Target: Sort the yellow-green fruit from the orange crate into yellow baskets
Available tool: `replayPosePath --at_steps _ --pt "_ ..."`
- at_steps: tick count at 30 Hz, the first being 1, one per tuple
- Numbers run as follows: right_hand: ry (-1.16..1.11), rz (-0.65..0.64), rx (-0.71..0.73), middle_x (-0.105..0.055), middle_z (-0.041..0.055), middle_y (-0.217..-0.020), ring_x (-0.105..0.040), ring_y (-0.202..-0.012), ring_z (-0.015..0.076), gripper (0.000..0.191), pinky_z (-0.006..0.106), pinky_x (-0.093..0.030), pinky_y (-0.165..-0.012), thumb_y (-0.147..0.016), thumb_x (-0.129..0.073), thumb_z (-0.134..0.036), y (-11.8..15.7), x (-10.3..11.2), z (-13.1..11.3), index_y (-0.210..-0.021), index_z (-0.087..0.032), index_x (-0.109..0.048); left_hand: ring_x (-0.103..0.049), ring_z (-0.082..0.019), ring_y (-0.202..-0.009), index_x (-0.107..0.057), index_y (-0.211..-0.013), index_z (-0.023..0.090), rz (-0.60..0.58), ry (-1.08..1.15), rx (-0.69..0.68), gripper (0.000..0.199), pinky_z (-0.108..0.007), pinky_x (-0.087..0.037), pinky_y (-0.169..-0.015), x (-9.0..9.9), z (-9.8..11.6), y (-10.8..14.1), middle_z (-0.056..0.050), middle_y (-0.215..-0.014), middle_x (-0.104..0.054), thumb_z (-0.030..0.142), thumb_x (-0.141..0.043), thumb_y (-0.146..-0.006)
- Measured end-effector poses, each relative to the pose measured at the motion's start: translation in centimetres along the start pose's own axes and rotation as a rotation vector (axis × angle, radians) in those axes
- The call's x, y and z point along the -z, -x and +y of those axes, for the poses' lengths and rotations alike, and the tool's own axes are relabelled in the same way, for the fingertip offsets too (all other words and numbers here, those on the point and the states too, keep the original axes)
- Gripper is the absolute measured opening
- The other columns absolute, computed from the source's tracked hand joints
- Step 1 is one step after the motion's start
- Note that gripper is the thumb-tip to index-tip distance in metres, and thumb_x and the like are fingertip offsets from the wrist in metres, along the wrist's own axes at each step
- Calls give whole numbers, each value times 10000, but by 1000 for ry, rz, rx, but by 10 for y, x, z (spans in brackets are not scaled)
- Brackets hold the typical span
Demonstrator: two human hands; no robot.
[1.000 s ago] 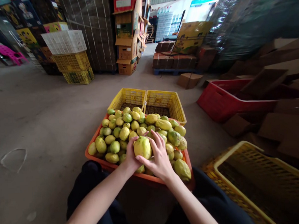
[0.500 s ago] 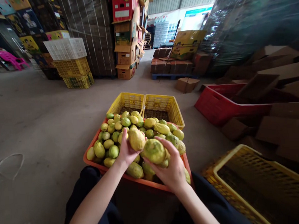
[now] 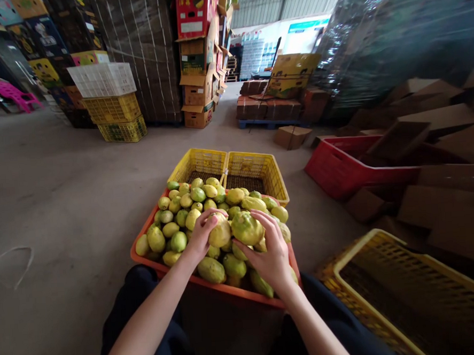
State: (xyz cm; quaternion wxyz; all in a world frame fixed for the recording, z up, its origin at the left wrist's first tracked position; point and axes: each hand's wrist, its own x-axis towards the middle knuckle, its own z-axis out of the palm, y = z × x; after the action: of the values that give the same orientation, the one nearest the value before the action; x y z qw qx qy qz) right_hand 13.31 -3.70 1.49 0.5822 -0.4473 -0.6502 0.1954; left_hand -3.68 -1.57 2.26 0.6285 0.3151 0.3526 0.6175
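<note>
An orange crate between my knees is heaped with yellow-green fruits. Above the heap, my left hand grips a pale yellow fruit, fingers over its top. Close beside it, my right hand holds a larger green-yellow fruit, thumb below and fingers along its right side. The two held fruits are side by side, nearly touching.
Two yellow crates stand just beyond the orange one. At the right are a yellow crate, a red crate and loose cardboard. Stacked crates and boxes stand farther back.
My left fingers have wrapped over the top of the pale fruit, which has turned and sits slightly lower. The green-yellow fruit has been turned and raised a little in my right hand.
</note>
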Motion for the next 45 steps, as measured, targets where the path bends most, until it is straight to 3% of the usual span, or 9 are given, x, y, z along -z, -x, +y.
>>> replayPosePath --at_steps 5,10,16,21,25,30,35,39,45 --pt "-10 6 -98 -694 91 -1222 -650 -1232 372 554 619 -536 -1105 -667 -932 -383 -1 1 0 -1182 -316 -739 -736 -277 -981 -725 -969 208 78 154 203 192 -301 -616 -803 -4 6 1 -57 -896 -750 374 -775 -888" --pt "-473 -32 -573 -768 63 -1162 -731 -1085 313 610 466 -658 -910 -566 -978 -311 -4 -3 -9 -1131 -294 -749 -726 -201 -746 -674 -1061 185 309 409 469 361 -344 -648 -745 -3 5 -7 -50 -830 -709 532 -583 -1024" --pt "-972 -28 -919 -797 16 -915 -765 -817 241 303 379 -684 -706 -626 -844 -231 -13 -3 -13 -894 -235 -702 -723 -183 -768 -654 -1032 214 439 505 463 275 -390 -658 -772 3 4 -10 -26 -893 -717 478 -578 -1039" --pt "-980 56 -1090 -799 20 -873 -754 -683 211 216 307 -637 -523 -768 -754 -191 -15 -7 -19 -973 -224 -697 -707 -179 -742 -655 -983 242 424 505 379 139 -380 -640 -768 -2 11 -5 3 -868 -708 376 -686 -966" --pt "-980 160 -1236 -777 21 -764 -723 -572 208 158 281 -579 -439 -867 -722 -273 -15 -11 -19 -1009 -221 -677 -698 -188 -700 -666 -1010 226 439 466 443 187 -333 -603 -670 1 7 -6 -19 -837 -711 405 -682 -956" --pt "-1089 263 -1287 -773 12 -757 -735 -608 195 116 267 -589 -486 -915 -663 -284 -17 -12 -16 -1004 -212 -685 -682 -181 -629 -683 -1143 151 342 527 513 339 -287 -567 -542 8 -2 -5 -65 -861 -735 437 -553 -1014" --pt "-1053 282 -1323 -759 20 -702 -710 -565 210 120 306 -602 -457 -965 -561 -282 -22 -10 -17 -957 -236 -672 -732 -198 -718 -634 -1299 170 343 560 488 322 -321 -658 -638 0 1 -3 -56 -897 -739 317 -552 -1025" --pt "-990 199 -1340 -783 77 -754 -727 -564 235 224 316 -583 -416 -1008 -512 -333 -22 -11 -16 -1035 -191 -684 -729 -193 -714 -640 -1289 177 341 531 519 334 -363 -682 -704 -6 7 1 -59 -898 -735 379 -508 -1057" --pt "-1020 137 -1230 -761 20 -747 -695 -527 208 254 265 -502 -350 -825 -775 -366 -10 -13 -1 -1008 -231 -661 -724 -189 -739 -677 -1200 158 354 577 472 287 -317 -651 -708 -6 10 4 -56 -874 -733 356 -639 -995"
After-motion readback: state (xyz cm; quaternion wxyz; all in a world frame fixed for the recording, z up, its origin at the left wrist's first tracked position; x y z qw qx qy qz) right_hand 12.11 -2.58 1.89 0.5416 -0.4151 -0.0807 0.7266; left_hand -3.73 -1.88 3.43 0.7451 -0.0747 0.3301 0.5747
